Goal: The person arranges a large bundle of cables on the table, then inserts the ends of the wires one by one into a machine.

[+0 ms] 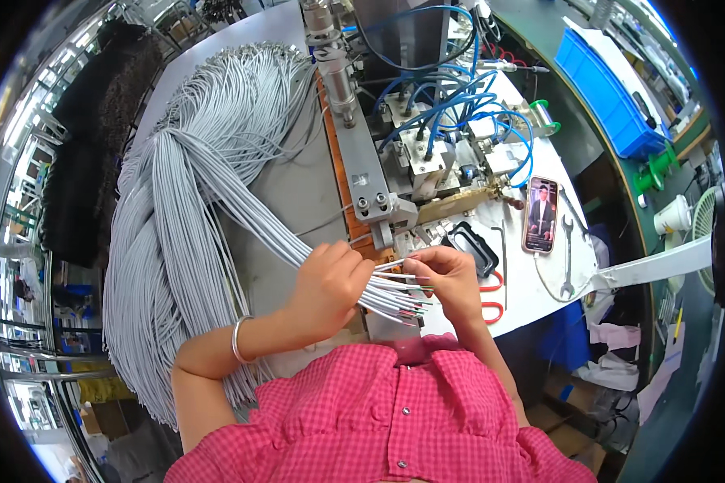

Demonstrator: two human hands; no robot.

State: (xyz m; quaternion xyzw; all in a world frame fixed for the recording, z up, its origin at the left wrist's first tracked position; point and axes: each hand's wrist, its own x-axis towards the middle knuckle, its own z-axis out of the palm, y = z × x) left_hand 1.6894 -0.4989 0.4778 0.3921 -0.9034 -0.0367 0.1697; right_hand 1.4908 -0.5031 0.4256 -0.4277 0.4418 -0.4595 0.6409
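Low in the frame, a left hand (330, 283) closes in a fist around a bundle of grey cables (274, 229) near the centre. The slim, smooth cables fan out past the fist, their cut ends (407, 307) showing small red, green and white tips. Just right of it, the right hand (449, 278) has thumb and forefinger pinched together on one cable. Toward the upper left, the bundle runs back into a thick, drooping heap of matching cables (149, 266).
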